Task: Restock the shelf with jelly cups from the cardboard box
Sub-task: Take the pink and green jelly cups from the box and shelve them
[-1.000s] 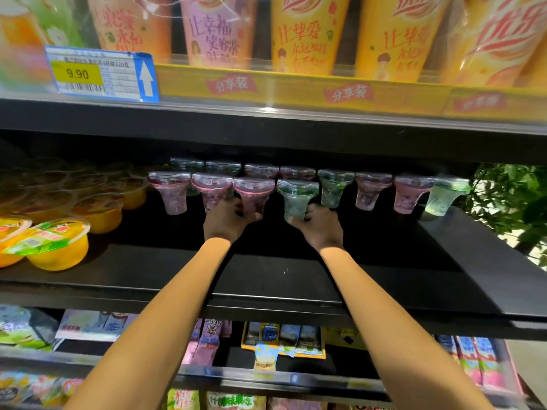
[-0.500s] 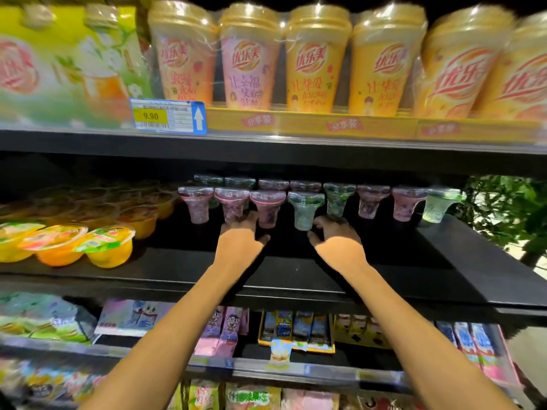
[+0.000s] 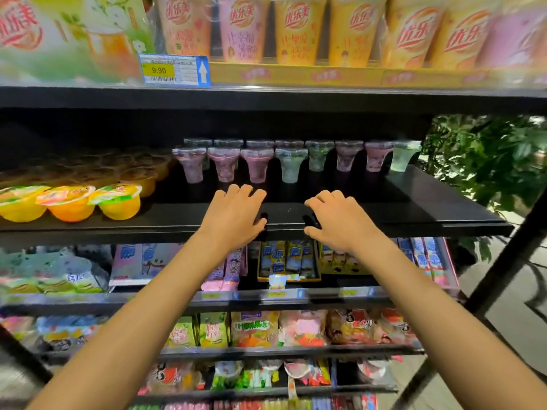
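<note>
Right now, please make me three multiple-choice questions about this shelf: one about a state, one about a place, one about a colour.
1. What do the left hand and the right hand hold?
A) a jelly cup each
B) one box together
C) nothing

2. On the black shelf, where do the orange jelly bowls stand?
A) left of both hands
B) between the hands
C) right of both hands

3. Which colour lies behind the arrow on the price tag?
A) red
B) blue
C) green

Answers: 1 C, both hands hover empty before the tall jelly cups; 2 A, the bowls fill the shelf's left end; 3 B, the white arrow has a blue panel.
</note>
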